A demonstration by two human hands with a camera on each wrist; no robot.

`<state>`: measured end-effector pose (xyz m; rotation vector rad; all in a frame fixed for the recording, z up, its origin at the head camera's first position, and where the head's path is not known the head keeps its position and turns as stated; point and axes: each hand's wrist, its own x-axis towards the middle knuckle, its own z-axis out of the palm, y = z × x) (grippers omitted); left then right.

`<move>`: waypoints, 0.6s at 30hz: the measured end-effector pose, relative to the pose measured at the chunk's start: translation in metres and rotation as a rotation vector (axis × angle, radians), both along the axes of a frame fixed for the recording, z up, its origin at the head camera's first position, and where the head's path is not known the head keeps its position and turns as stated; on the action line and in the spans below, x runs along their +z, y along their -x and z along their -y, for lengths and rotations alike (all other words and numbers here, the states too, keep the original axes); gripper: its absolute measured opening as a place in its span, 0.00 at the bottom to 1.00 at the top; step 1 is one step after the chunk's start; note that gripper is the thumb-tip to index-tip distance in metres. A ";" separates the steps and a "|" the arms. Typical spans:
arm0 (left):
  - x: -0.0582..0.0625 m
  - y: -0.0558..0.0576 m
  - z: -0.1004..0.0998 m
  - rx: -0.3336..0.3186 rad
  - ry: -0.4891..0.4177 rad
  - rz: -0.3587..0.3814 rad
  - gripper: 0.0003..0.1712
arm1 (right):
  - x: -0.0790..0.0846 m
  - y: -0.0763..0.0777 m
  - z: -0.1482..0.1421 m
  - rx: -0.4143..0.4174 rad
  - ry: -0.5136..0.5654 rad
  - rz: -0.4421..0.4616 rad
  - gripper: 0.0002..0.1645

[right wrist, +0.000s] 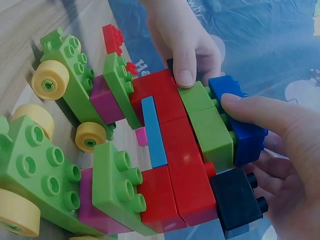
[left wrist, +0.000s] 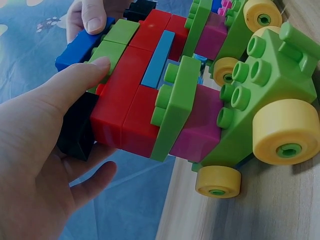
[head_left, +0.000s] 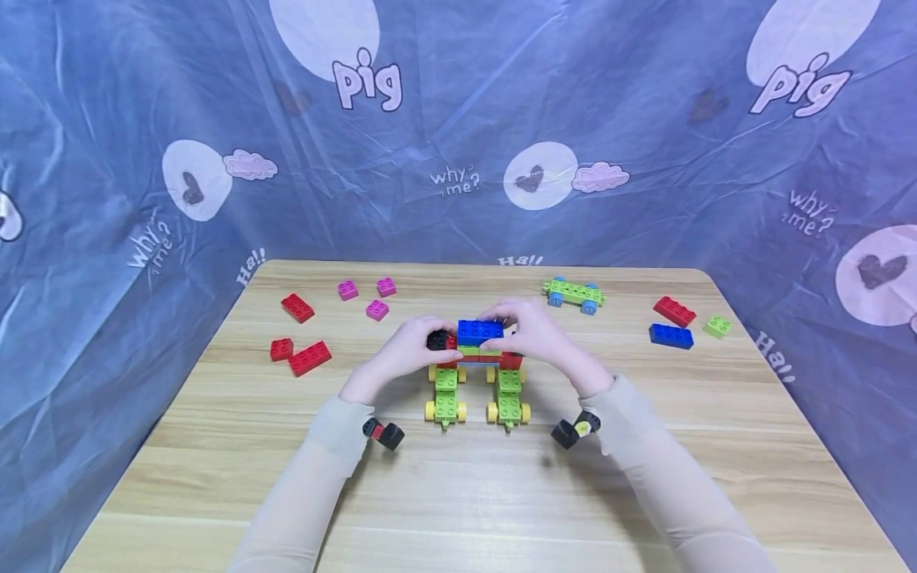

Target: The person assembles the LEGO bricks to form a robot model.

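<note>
My right hand (head_left: 533, 330) pinches a blue brick (right wrist: 245, 127) between thumb and fingers. Studs of two light green bricks (right wrist: 212, 132) show in a narrow gap beneath it. My left hand (head_left: 411, 350) grips the left end of the brick structure, its thumb on a light green brick (left wrist: 109, 56) and its fingers behind a black brick (left wrist: 75, 127). Red bricks (right wrist: 182, 165) form the structure's middle over a light blue piece (right wrist: 154, 132). Below, green plates (left wrist: 175, 110) and magenta bricks (left wrist: 200, 122) rest on two green car bases (head_left: 446, 402) with yellow wheels.
Several magenta bricks (head_left: 377, 309) and red bricks (head_left: 310, 359) lie at the back left of the wooden table (head_left: 415, 517). A green car base (head_left: 573, 291) with blue wheels stands behind. Red (head_left: 675, 311), blue (head_left: 671, 336) and green (head_left: 717, 326) bricks lie right.
</note>
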<state>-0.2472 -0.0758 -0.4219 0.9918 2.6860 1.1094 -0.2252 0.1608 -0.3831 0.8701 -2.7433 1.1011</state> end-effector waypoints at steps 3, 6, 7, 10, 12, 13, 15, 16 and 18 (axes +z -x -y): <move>0.000 0.000 0.000 -0.001 -0.003 -0.002 0.24 | -0.001 0.000 0.000 0.000 -0.022 -0.020 0.24; 0.000 0.001 -0.001 -0.005 -0.003 -0.008 0.24 | -0.001 0.000 0.001 0.006 -0.050 -0.047 0.24; 0.000 0.001 -0.001 -0.005 -0.003 -0.009 0.24 | 0.000 -0.001 0.001 0.007 -0.060 -0.055 0.24; -0.001 0.001 -0.001 -0.008 -0.001 -0.016 0.25 | 0.001 -0.001 0.002 0.010 -0.074 -0.068 0.23; -0.001 0.001 -0.002 -0.009 -0.002 -0.015 0.25 | 0.002 -0.001 0.002 0.015 -0.073 -0.068 0.23; -0.001 0.001 -0.002 -0.009 -0.002 -0.016 0.25 | 0.002 -0.002 0.002 0.017 -0.068 -0.068 0.23; -0.001 0.001 -0.002 -0.010 -0.005 -0.016 0.25 | 0.003 -0.001 0.002 0.021 -0.061 -0.069 0.23; -0.001 0.002 -0.002 -0.010 -0.006 -0.017 0.25 | 0.003 -0.001 0.002 0.022 -0.056 -0.069 0.22; -0.001 0.002 -0.002 -0.009 -0.007 -0.021 0.25 | 0.004 -0.001 0.002 0.024 -0.048 -0.069 0.22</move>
